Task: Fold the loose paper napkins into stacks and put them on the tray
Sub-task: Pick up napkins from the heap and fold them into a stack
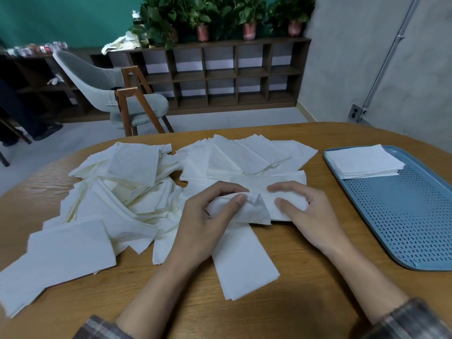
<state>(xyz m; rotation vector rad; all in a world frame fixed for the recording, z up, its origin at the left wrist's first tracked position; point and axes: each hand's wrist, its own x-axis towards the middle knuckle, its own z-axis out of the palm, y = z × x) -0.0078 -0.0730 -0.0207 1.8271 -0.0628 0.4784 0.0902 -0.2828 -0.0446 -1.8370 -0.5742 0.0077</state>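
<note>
Left hand pinching napkin fold between thumb and fingers, right hand gripping its other end, palms down

One left hand and one right hand, two in all, are holding one napkin at the centre of the frame. One tray is sitting at the right, carrying one stack of folded napkins. Loose napkins are lying across the one table, overlapping too much for counting. One chair and at least three pink plant pots are showing along the top.
</note>
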